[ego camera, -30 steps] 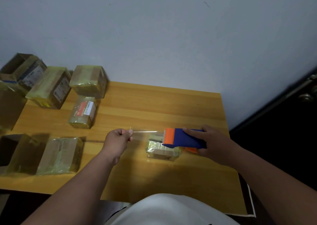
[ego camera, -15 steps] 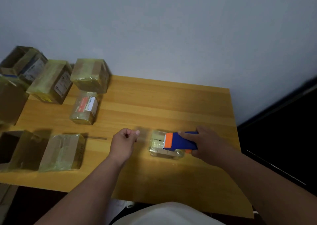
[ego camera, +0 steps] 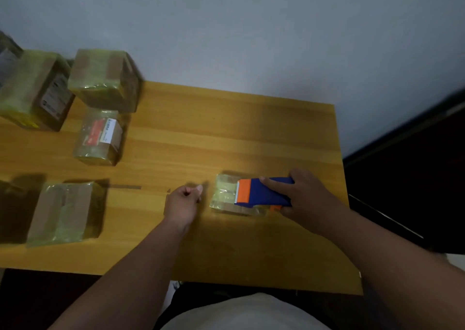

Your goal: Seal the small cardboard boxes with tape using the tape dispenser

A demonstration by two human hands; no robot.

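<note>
So the small box (ego camera: 230, 199) getting sealed sits near the right end of the tabletop (ego camera: 226, 133), already shiny with clear tape, and the blue-and-orange tape dispenser (ego camera: 261, 193) is pressed down on top of it, serrated edge pointing left. The right hand (ego camera: 309, 196) grips the dispenser body, index finger laid along the top. What changed: a second ago the dispenser was held up above the box with a strip of tape stretched out to the left hand, and now it's dropped onto the box and that strip is no longer visible in the air. The left hand (ego camera: 183, 204) has slid in just left of the box, fingers curled into a fist with thumb against the forefinger; it looks like it may still pinch the tape end, but I honestly can't tell, it's too blurry. My guess is the strip is being laid down now, so pressing and cutting come next. Over on the left there's a bunch of other wrapped boxes: one near (ego camera: 63, 211), one with a red label (ego camera: 99, 138), and two more at the far edge (ego camera: 105, 80) (ego camera: 35, 90).
</note>
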